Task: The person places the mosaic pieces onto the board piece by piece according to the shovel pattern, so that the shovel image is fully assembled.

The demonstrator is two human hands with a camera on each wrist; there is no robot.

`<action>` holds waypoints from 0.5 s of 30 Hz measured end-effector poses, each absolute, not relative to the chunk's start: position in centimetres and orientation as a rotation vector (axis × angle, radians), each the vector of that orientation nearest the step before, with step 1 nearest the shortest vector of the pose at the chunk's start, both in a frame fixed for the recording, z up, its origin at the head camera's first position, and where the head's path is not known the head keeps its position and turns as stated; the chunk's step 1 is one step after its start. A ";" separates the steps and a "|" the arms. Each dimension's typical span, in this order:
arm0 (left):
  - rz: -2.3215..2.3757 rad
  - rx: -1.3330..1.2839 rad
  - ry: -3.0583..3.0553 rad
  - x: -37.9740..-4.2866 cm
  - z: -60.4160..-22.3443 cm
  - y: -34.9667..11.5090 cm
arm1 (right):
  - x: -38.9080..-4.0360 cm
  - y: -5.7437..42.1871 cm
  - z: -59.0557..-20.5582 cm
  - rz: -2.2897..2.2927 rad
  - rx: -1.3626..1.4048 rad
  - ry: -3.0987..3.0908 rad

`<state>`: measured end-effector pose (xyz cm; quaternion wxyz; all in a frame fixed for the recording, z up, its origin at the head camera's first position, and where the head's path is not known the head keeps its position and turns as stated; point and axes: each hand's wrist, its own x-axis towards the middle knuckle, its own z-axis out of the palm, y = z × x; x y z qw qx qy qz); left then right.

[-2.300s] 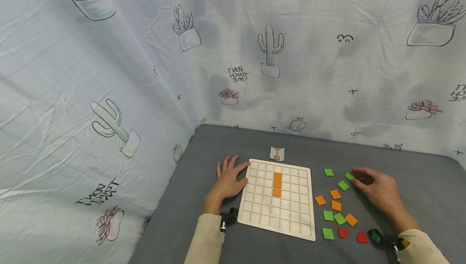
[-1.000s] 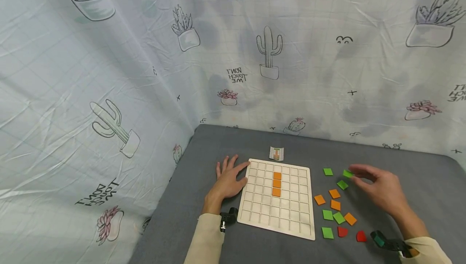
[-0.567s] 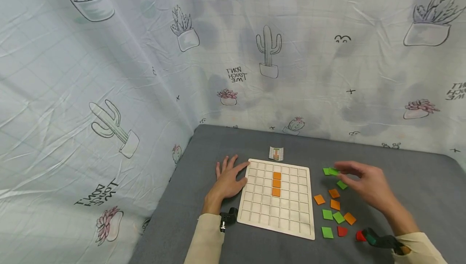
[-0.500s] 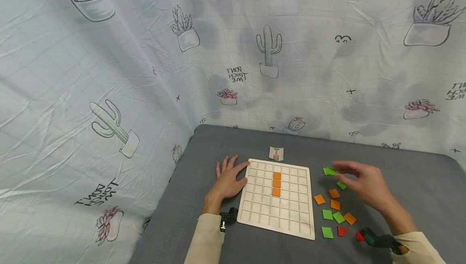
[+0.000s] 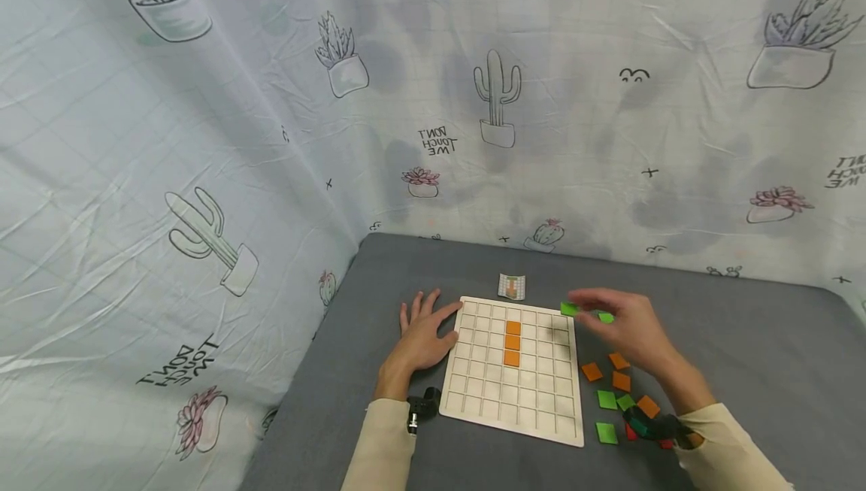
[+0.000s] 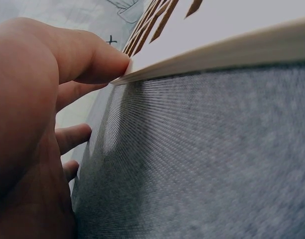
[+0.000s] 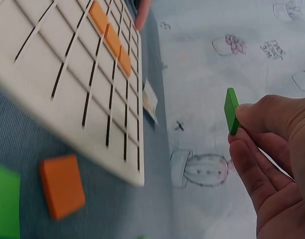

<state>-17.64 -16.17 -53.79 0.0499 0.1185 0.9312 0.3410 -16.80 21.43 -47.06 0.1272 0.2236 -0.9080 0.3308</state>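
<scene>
A green tile (image 5: 567, 309) is being pinched by the right hand (image 5: 628, 325), apparently above the far-right corner of the board (image 5: 473, 383) being touched by the spread left hand (image 5: 419, 341).

The head view looks forward and down from above at the whole grid board (image 5: 473, 371) and printed cloth (image 5: 575, 100). The left wrist view sits low, close by the left hand (image 5: 421, 340). The tilted right wrist view looks past the right hand (image 5: 629, 325) toward the cloth, sharing the orange tiles (image 7: 111, 40) with the head view.
</scene>
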 end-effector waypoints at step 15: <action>1.128 0.383 2.867 -18.1 -55.6 -16.3 | -18.7 16.8 -47.7 1.144 0.758 -2.629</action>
